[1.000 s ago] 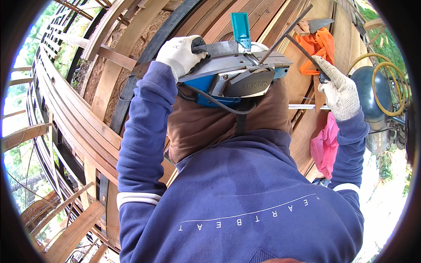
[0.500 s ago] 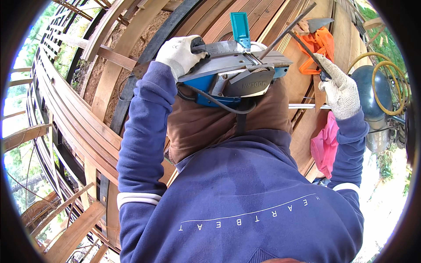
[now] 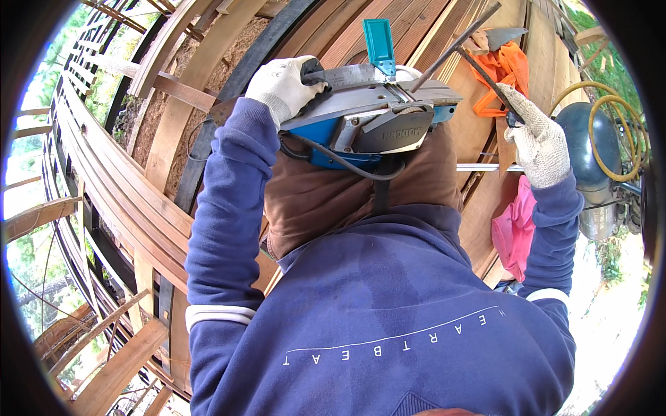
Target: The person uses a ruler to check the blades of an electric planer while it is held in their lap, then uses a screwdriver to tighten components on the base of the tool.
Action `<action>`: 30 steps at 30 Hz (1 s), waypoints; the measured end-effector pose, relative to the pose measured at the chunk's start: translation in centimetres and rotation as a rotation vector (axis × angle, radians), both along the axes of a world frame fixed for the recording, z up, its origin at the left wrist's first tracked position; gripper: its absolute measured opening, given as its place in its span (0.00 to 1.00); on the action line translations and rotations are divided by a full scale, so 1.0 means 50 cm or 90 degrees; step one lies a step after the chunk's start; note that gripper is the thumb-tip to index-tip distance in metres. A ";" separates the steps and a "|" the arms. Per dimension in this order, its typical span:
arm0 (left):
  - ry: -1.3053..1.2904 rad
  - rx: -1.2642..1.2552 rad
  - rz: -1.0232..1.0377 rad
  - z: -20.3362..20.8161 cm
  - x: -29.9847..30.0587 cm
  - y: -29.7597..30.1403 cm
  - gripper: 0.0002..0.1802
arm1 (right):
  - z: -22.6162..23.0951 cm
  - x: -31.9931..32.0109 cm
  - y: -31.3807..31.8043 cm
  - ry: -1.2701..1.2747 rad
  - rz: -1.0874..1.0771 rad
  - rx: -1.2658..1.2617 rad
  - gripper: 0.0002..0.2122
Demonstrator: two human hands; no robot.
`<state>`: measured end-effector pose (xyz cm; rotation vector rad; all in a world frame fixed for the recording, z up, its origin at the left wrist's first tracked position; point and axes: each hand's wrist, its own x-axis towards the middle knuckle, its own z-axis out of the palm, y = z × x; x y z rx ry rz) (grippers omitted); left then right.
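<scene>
An upturned blue electric planer (image 3: 399, 132) with a metal sole lies across my lap. My left hand (image 3: 281, 84), in a white glove, curls its fingers over the planer's left end. A teal-handled try square (image 3: 379, 43) stands on the sole, its steel blade running toward my left fingertips; their contact with it is partly hidden. My right hand (image 3: 538, 142), in a knitted white glove, closes round one arm of a dark T-shaped metal bar tool (image 3: 479, 69). Another arm of that tool comes down at the slot in the sole; the contact point is unclear.
Long wooden boards (image 3: 392, 31) lie ahead of me. An orange cloth (image 3: 503, 73) and a pink cloth (image 3: 513, 232) rest on wood at the right. Beyond stand a dark rounded tank (image 3: 586, 142) and a coiled yellow hose (image 3: 598, 139). A black cord (image 3: 347, 166) loops below the planer.
</scene>
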<state>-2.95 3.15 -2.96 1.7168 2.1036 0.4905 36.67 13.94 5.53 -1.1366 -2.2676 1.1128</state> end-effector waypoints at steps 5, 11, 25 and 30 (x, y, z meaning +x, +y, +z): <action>0.012 -0.005 -0.001 0.007 0.003 0.000 0.11 | -0.001 0.008 0.008 -0.022 0.011 0.005 0.27; 0.005 -0.006 0.000 0.005 0.002 0.000 0.12 | 0.001 0.007 0.006 -0.046 0.011 0.022 0.28; 0.012 -0.004 0.004 0.009 0.005 -0.002 0.12 | -0.003 -0.001 -0.001 -0.003 0.016 0.015 0.27; 0.009 -0.012 0.001 0.006 0.000 0.001 0.13 | 0.000 -0.001 0.001 -0.029 0.007 0.000 0.27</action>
